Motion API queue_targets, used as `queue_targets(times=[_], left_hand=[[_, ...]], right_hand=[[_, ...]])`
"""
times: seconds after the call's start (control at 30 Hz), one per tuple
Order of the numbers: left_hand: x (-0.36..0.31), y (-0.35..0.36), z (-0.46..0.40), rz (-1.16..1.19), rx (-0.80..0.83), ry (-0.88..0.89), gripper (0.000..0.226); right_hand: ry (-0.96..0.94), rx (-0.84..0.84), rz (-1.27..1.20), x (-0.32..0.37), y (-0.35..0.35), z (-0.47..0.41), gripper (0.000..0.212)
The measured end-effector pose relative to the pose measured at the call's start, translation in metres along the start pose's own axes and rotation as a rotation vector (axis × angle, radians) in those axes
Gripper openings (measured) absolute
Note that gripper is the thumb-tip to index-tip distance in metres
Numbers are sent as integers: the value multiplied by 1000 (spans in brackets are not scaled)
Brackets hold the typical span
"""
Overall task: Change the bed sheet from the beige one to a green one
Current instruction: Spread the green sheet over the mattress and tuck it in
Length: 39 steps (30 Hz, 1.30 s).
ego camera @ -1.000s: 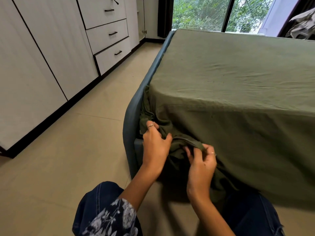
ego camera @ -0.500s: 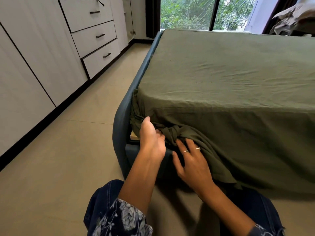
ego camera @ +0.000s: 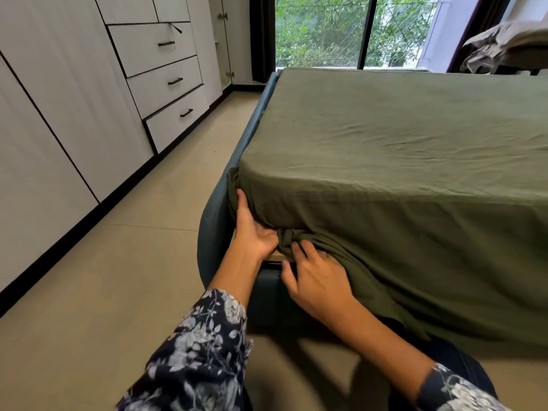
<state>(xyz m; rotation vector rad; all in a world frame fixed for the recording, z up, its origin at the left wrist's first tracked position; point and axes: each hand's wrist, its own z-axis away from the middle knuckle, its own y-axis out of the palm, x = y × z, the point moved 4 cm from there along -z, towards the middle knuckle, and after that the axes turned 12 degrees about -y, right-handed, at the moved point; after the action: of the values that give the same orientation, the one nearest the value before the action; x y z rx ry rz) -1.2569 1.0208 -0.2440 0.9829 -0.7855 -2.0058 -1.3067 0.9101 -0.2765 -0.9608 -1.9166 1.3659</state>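
Note:
The green sheet (ego camera: 400,149) covers the mattress and hangs down its near side. At the near left corner the sheet is gathered into a knot (ego camera: 286,239). My left hand (ego camera: 252,229) lies against that corner, thumb up along the mattress edge, its fingers reaching under the cloth beside the knot. My right hand (ego camera: 314,277) has spread fingers, and their tips press on the knot from below and the right. A crumpled beige sheet (ego camera: 504,46) lies on furniture at the far right.
A blue padded bed frame (ego camera: 212,221) wraps the corner, with a strip of pale wood showing under the knot. White wardrobe drawers (ego camera: 166,84) line the left wall across a tiled floor strip (ego camera: 133,247). A window stands behind the bed.
Both hands have stayed at the knotted corner. My left hand has turned palm-up and slid under the mattress corner; my right hand has pushed up against the knot. The camera rose slightly.

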Motion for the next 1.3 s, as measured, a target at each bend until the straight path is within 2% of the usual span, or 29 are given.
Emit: queue_targets(times=[0.1,0.13,0.17,0.23,0.3,0.33,0.4,0.5,0.6,0.8,0.87,0.9,0.93,0.97,1.03,1.07,1.1,1.17,1.23,1.3], left_hand=[[-1,1,13,-296,-93,-84,86],[-2,-3,19,-416,-138,-108,86],[-5,-7,26,-531,-199,-79,81],[-15,-19,39,-731,-411,149,61],[-20,-23,52,-940,-640,484,47],[-18,-22,54,-1019,-667,620,47],[-12,-18,45,-1107,-616,710,54],[-14,-15,29,-1135,-584,653,73],[-23,-10,22,-1101,-626,550,89],[-40,2,13,-1019,-600,353,102],[-42,1,14,-958,-564,332,109],[-43,-2,12,-927,-525,311,118],[-46,-7,5,-904,-477,287,128],[-50,-16,-6,-887,-439,263,133],[-51,-24,-8,-870,-411,249,119],[-48,-21,2,-853,-410,262,109],[-43,-15,16,-831,-403,284,99],[-38,-11,26,-863,-416,337,84],[-32,-10,30,-974,-471,418,73],[-29,-12,28,-1038,-453,462,72]], right_hand=[[79,136,-49,1,0,-24,78],[53,174,-26,-3,1,-32,82],[49,223,-40,-8,0,-41,76],[119,399,-215,-11,0,-57,53],[193,461,-340,-15,3,-57,54],[180,430,-347,-18,4,-54,55],[86,320,-343,-26,5,-39,49],[-148,212,-405,-32,-10,-12,36],[-286,94,-398,-31,-29,5,26],[-251,-43,-572,-22,-55,5,27],[-157,-54,-603,-11,-58,-1,27],[-43,-46,-709,-8,-56,-4,27],[145,-26,-959,-5,-51,-5,25],[370,-23,-1335,0,-43,-6,23],[765,-145,-2057,12,-30,-10,28],[885,-248,-2266,15,-25,-15,34],[966,-345,-2389,17,-22,-20,42],[1030,-484,-2481,21,-17,-29,49],[1048,-551,-2518,24,-16,-33,40],[1064,-578,-2545,27,-13,-36,33]])
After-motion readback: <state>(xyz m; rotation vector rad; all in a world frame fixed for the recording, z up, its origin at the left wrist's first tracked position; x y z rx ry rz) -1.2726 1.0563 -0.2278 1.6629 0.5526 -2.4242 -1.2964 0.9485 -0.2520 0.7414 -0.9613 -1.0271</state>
